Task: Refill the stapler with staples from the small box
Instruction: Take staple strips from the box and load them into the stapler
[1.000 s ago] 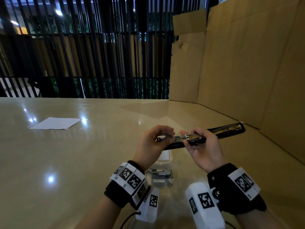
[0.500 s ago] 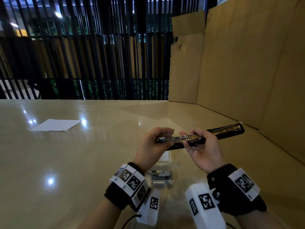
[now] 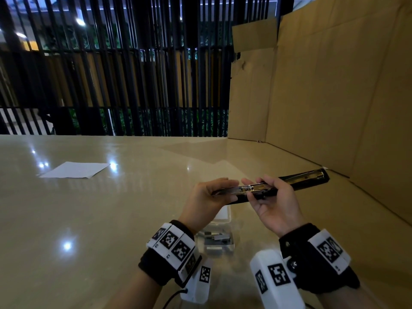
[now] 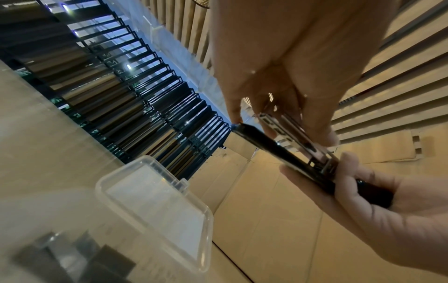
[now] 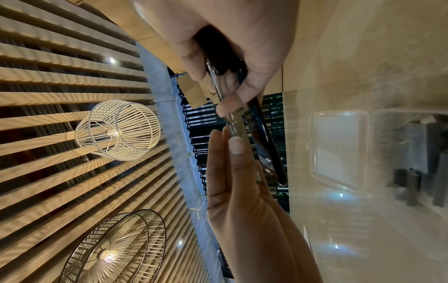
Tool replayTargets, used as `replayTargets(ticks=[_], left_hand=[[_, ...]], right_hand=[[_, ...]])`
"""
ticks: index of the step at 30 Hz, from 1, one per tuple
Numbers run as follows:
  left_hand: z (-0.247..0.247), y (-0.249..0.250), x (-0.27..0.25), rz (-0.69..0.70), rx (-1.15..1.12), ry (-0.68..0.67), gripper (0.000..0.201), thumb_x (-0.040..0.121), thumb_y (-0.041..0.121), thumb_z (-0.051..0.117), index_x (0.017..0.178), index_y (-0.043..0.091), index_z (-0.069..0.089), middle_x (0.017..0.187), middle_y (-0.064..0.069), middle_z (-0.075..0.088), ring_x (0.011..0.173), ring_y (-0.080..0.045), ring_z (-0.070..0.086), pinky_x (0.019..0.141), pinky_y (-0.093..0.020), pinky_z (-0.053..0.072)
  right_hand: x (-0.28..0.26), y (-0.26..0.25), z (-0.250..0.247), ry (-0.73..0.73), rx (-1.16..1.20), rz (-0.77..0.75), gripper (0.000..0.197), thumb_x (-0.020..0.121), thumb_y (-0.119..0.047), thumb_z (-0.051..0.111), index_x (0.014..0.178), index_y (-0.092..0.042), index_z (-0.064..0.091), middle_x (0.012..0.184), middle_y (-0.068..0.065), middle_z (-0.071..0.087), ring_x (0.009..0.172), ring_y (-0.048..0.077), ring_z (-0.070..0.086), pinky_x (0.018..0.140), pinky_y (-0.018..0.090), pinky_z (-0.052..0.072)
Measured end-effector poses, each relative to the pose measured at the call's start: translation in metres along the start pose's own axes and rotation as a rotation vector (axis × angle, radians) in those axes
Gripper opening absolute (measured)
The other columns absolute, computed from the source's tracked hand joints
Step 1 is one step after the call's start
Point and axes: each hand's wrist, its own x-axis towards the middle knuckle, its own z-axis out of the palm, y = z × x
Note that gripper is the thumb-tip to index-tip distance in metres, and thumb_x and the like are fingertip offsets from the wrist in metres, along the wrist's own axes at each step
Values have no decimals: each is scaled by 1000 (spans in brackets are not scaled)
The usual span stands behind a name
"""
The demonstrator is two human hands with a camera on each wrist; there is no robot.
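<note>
A long black stapler (image 3: pixel 307 179) is folded open, its metal rail facing up, and held level above the table. My right hand (image 3: pixel 274 204) grips its middle from below, with the fingers curled over the rail. My left hand (image 3: pixel 207 197) pinches the rail's left end between thumb and fingers. I cannot tell whether a staple strip lies under them. The left wrist view shows the rail (image 4: pixel 274 145) between the left fingertips. Under my hands the small clear box (image 3: pixel 219 240) lies on the table with its lid (image 3: pixel 224 214) flipped open and grey staple strips inside.
A tall cardboard wall (image 3: pixel 323 97) stands along the right side, close behind the stapler's far end. A white sheet of paper (image 3: pixel 73 170) lies at the far left on the glossy table (image 3: pixel 111 219). Black vertical bars close off the back.
The hands and the stapler stay in nearly the same place. Neither grip has visibly changed.
</note>
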Motion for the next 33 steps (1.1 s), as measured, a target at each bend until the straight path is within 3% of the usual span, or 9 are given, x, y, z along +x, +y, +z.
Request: replayTargets(ticks=[3, 5, 9, 14, 18, 22, 25, 28, 33], left_hand=[[-8, 6, 2, 3, 37, 4, 28, 83, 13, 63, 109, 22, 63, 98, 12, 65, 83, 15, 60, 73, -5, 47], [-17, 8, 7, -64, 19, 10, 28, 87, 17, 57, 115, 18, 59, 99, 10, 64, 80, 10, 62, 68, -6, 48], [-34, 8, 11, -278, 85, -97, 33, 87, 24, 56, 120, 17, 55, 104, 1, 67, 92, -9, 64, 85, -24, 52], [-38, 11, 8, -440, 79, -184, 32, 83, 25, 62, 113, 16, 59, 103, -5, 66, 96, -20, 63, 91, -33, 52], [-37, 10, 6, -503, 89, -187, 25, 83, 27, 63, 106, 18, 64, 91, 0, 65, 83, -13, 61, 77, -24, 53], [-38, 13, 5, -593, 8, -232, 15, 83, 27, 63, 96, 20, 66, 88, -1, 61, 79, -13, 56, 68, -24, 55], [-39, 15, 5, -639, -85, -263, 11, 85, 21, 61, 94, 19, 66, 91, -4, 59, 82, -14, 56, 64, -23, 55], [-39, 17, 5, -655, -134, -283, 12, 87, 19, 57, 95, 18, 66, 90, -4, 57, 80, -12, 55, 60, -19, 55], [-38, 19, 5, -666, -152, -287, 13, 89, 20, 54, 97, 16, 64, 89, -4, 55, 78, -13, 54, 59, -18, 54]], right_hand=[[-1, -1, 1, -6, 24, 2, 17, 92, -12, 48, 77, -6, 51, 54, 3, 65, 92, 25, 66, 47, 22, 55], [-2, -1, 2, -8, 26, 5, 18, 93, -12, 47, 76, -7, 50, 52, 4, 65, 93, 25, 65, 46, 21, 54], [-3, -1, 3, -9, 29, 7, 19, 93, -11, 47, 74, -7, 50, 57, 3, 64, 93, 25, 65, 46, 22, 54], [-3, 5, 3, -24, -13, 22, 19, 93, -11, 47, 75, -6, 51, 58, 6, 68, 93, 25, 65, 46, 22, 54], [0, 10, 2, -36, -32, 37, 18, 92, -12, 47, 77, -5, 52, 64, 6, 67, 93, 25, 66, 46, 22, 55], [3, 12, 0, -34, -31, 47, 16, 92, -11, 47, 78, -6, 52, 81, 7, 60, 94, 25, 66, 45, 23, 54], [2, 13, 1, -46, -42, 43, 17, 92, -11, 46, 77, -6, 52, 71, 5, 63, 93, 25, 66, 44, 22, 53], [1, 14, 1, -54, -54, 38, 17, 92, -11, 47, 76, -6, 51, 73, 5, 60, 94, 25, 66, 44, 22, 53], [-4, 12, 4, -67, -61, 28, 19, 92, -11, 46, 74, -7, 50, 55, 2, 65, 95, 25, 65, 45, 21, 54]])
